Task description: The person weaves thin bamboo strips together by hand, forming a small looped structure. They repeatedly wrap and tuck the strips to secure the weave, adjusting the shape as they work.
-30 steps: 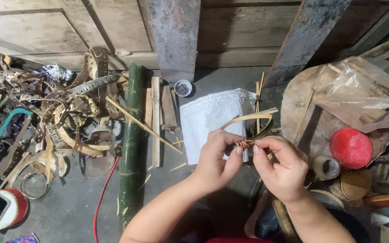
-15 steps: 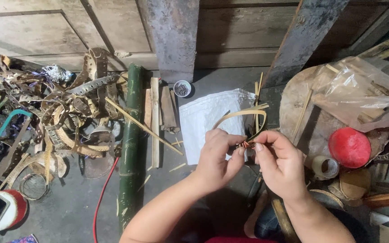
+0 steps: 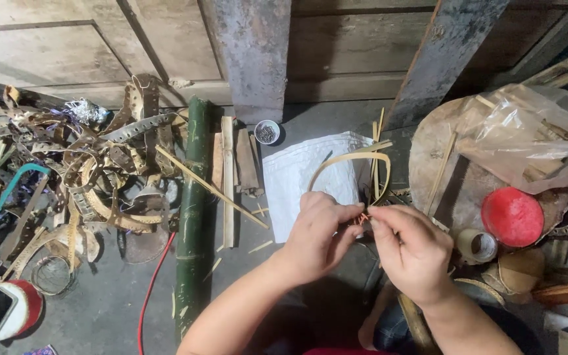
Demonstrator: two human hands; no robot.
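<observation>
Both hands pinched on a bent bamboo strip over the workshop floor.

From the large down: the concrete floor point(image 3: 100, 315) carries a green bamboo pole point(image 3: 195, 217) at nine o'clock from our hands, a white sack point(image 3: 297, 171) at twelve, and a red lid point(image 3: 512, 217) at three. Our left hand point(image 3: 317, 236) and right hand point(image 3: 415, 253) meet fingertip to fingertip, each closed on the strip end and a small orange tie point(image 3: 361, 218) (too small to tell if it is wire or thread). The bamboo strip point(image 3: 350, 159) loops up toward twelve o'clock from that pinch. We judge the binding goes best with the left hand holding the crossing firm while the right winds snugly, keeping the loop from springing.
</observation>
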